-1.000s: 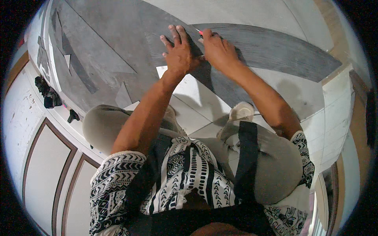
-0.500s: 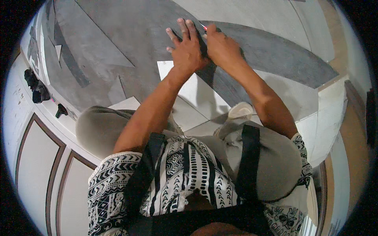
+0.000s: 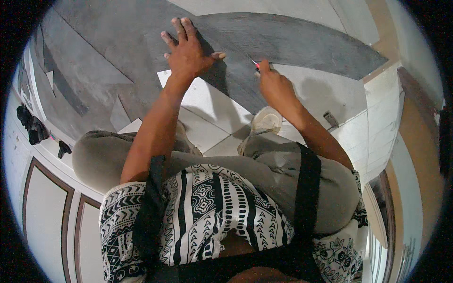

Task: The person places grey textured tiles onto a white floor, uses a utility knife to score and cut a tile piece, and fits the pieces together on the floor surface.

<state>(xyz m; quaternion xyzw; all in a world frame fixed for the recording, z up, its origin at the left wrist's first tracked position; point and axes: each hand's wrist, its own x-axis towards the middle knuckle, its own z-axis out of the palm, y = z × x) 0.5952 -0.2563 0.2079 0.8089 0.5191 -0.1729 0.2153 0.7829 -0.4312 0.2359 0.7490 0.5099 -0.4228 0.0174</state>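
Note:
My left hand (image 3: pixel 186 57) presses on a large dark grey sheet (image 3: pixel 302 40) with a curved far edge, its fingers spread and thumb out to the right. Closed around a small cutter knife (image 3: pixel 257 66) with a red and dark handle, my right hand (image 3: pixel 277 88) is to the right and nearer to me. The thin blade points up and left over the grey sheet, close to its near edge. Whether the tip touches the sheet, I cannot tell. Most of the handle is hidden in my fingers.
White panels (image 3: pixel 212 101) lie under and beside the grey sheet, between my feet. A small metal piece (image 3: pixel 331 119) rests beside my right forearm. Several black items (image 3: pixel 35 127) sit along the left ledge. Grey offcuts (image 3: pixel 120 114) lie at left, and a wall rises at right.
The right hand with the cutter knife has come nearer to me and right, away from the left hand. My left hand has shifted left, its thumb now stretched out. The view has moved slightly.

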